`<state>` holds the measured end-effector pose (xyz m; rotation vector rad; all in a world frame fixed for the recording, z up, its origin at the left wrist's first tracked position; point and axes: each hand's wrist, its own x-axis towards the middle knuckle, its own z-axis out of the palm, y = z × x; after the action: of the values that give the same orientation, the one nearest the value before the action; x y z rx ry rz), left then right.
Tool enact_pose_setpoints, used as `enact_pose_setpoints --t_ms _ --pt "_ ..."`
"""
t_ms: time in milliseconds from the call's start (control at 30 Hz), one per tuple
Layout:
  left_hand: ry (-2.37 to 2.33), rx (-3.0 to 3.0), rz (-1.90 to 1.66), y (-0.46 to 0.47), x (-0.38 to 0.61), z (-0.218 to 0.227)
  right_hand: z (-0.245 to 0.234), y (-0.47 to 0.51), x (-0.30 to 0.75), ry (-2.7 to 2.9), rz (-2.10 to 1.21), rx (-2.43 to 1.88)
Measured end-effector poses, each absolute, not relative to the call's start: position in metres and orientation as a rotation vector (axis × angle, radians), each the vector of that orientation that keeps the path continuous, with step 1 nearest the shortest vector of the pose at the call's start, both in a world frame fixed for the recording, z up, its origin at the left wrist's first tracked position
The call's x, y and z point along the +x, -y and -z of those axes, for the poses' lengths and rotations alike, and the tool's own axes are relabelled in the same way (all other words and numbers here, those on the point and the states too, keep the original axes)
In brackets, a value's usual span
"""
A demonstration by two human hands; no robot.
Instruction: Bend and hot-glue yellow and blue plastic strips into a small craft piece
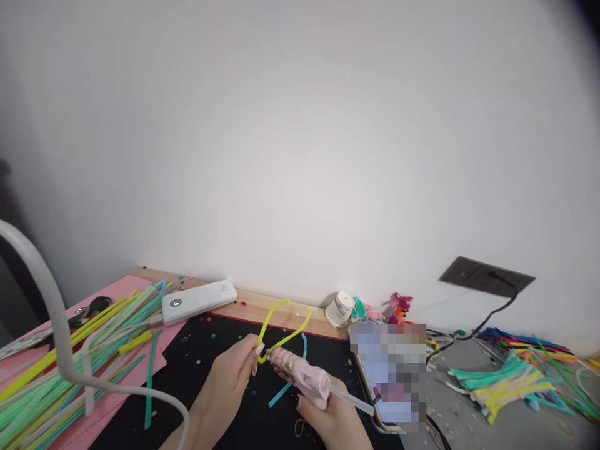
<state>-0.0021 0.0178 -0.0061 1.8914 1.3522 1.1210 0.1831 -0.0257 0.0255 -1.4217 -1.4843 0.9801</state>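
Observation:
A bent yellow pipe cleaner (263, 328) is pinched near its fold in my left hand (237, 365), its two ends pointing up and away. My right hand (335, 415) is wrapped round a pale pink hot glue gun (302, 375) with a clear glue stick (354, 400) sticking out of its back. The gun's nozzle end is close to the fold of the pipe cleaner; whether they touch I cannot tell. Beneath the gun, a blue pipe cleaner (280, 395) lies on the black mat (206, 400).
At left, many pipe cleaners (103, 350), scissors (96, 306) and a white power bank (199, 302) lie by a white cable (140, 390). On the right are a paper cup (340, 309), a propped phone (389, 378), a pink figure (400, 307) and a bundle of pipe cleaners (506, 381).

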Motion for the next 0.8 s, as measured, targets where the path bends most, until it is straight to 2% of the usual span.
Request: enact_pose_setpoints --t_ms 800 --pt "-1.334 1.871 -1.097 -0.019 -0.004 0.012 -0.007 0.019 0.193 1.683 -0.894 -1.376"
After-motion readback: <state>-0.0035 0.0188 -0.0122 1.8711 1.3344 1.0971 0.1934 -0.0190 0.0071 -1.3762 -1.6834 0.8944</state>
